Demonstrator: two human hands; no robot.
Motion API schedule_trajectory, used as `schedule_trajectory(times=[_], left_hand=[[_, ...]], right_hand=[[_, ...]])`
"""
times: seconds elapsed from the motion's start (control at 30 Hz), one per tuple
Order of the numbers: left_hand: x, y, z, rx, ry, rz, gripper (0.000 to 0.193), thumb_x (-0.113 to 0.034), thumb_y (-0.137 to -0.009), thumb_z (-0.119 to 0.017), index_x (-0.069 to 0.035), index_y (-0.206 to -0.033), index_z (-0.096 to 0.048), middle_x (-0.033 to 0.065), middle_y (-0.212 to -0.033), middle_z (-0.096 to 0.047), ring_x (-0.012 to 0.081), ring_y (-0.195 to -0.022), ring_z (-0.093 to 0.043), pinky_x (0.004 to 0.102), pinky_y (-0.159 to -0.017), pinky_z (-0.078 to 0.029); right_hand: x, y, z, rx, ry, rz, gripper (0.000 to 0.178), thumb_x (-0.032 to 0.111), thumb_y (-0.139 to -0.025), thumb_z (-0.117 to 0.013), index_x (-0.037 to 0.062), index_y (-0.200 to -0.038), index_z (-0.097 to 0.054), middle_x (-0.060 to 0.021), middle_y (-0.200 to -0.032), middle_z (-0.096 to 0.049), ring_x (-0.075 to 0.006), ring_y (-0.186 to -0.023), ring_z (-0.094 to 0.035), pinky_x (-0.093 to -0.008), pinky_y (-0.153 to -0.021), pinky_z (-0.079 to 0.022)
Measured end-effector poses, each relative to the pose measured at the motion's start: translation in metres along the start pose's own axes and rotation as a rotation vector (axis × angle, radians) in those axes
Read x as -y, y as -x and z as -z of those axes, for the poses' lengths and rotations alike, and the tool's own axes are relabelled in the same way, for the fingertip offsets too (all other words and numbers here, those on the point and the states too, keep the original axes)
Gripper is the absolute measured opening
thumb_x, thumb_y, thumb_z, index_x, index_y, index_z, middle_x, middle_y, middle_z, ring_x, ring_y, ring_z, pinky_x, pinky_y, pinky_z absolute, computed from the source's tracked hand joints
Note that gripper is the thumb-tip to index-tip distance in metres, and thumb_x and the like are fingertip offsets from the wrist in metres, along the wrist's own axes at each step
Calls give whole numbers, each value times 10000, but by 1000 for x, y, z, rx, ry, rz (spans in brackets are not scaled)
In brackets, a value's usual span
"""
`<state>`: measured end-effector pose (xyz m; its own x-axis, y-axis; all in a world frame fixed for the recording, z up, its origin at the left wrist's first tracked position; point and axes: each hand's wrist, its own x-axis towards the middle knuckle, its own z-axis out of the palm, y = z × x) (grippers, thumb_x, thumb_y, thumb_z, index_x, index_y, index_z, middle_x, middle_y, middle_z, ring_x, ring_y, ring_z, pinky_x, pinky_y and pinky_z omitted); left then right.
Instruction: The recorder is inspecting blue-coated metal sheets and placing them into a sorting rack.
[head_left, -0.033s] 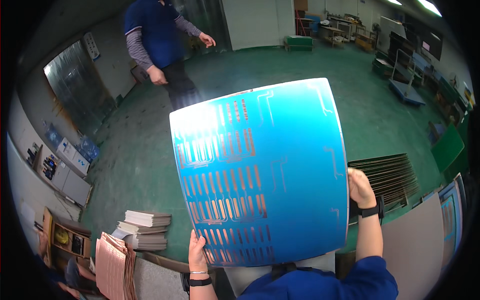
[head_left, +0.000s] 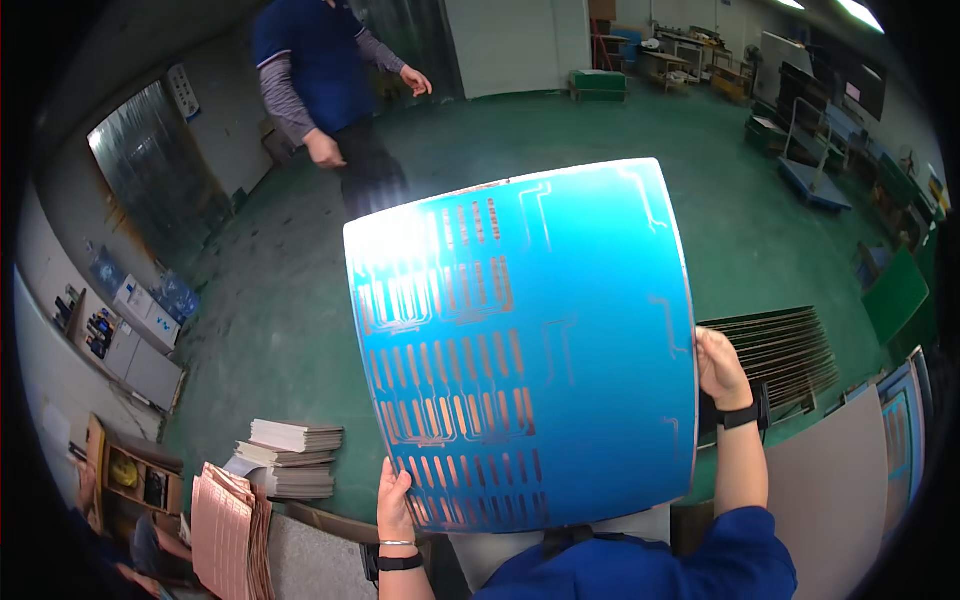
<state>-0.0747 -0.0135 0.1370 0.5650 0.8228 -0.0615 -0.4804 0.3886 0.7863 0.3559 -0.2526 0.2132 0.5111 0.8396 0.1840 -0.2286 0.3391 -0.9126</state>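
Observation:
A large circuit board panel [head_left: 610,350], coated glossy blue with copper-coloured slots and thin traces, is held up in front of me, tilted. My left hand [head_left: 396,508] grips its lower left edge, thumb on the blue face. On the right edge, below mid-height, my right hand [head_left: 722,366] has its fingers closed around the border. Most of the fingers behind the panel are hidden. Glare whitens the panel's upper left corner.
A co-worker [head_left: 315,80] stands beyond the panel. To my left are a stack of copper-coloured sheets [head_left: 222,530] and a stack of pale boards [head_left: 292,458]. A rack of thin panels [head_left: 775,350] stands at right, near a large grey board [head_left: 825,480].
The co-worker has shifted slightly to the right, and the near arm hangs a little differently. The panel in my hands has moved only very slightly.

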Motion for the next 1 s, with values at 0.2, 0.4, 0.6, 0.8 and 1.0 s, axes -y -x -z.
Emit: schedule_trajectory(times=[0.2,0.4,0.6,0.8,1.0], left_hand=[[-16,-8,6,132,-208,103,491,-226,-890,-615,-28,-1288,-408,78,-1178,-571,152,-1053,-561,314,-901,-472],[-48,-19,-38,96,284,-111,645,-543,-926,-393,-47,-1338,-386,139,-1358,-441,255,-1231,-446,416,-1028,-377],[20,-14,-77,195,286,-78,623,-474,-921,-468,-71,-1372,-320,134,-1394,-388,286,-1275,-391,481,-1045,-349],[23,-30,-81,-64,251,-35,435,-196,-920,-566,-71,-1303,-400,84,-1257,-500,217,-1153,-498,406,-945,-461],[1,-21,-33,-76,156,-77,438,-210,-929,-544,-62,-1315,-397,98,-1247,-520,238,-1119,-533,403,-934,-474]], right_hand=[[-7,-17,-17,-212,-40,-69,299,258,-949,-514,3,-1091,-576,-53,-976,-643,-95,-772,-615,-232,-692,-511],[-42,-10,-1,-332,-268,-77,331,260,-949,-512,2,-1153,-552,-76,-997,-644,-147,-827,-639,-278,-717,-540],[-84,-17,-33,-470,-466,147,401,275,-959,-498,20,-1267,-461,-69,-1214,-550,-186,-1061,-544,-333,-912,-452],[-70,2,-49,-419,-415,147,410,272,-970,-469,5,-1279,-439,-86,-1253,-521,-202,-1103,-524,-349,-969,-417],[-15,23,26,-425,-189,216,384,293,-996,-387,-23,-1162,-529,-107,-1131,-591,-177,-1073,-555,-320,-928,-457]])
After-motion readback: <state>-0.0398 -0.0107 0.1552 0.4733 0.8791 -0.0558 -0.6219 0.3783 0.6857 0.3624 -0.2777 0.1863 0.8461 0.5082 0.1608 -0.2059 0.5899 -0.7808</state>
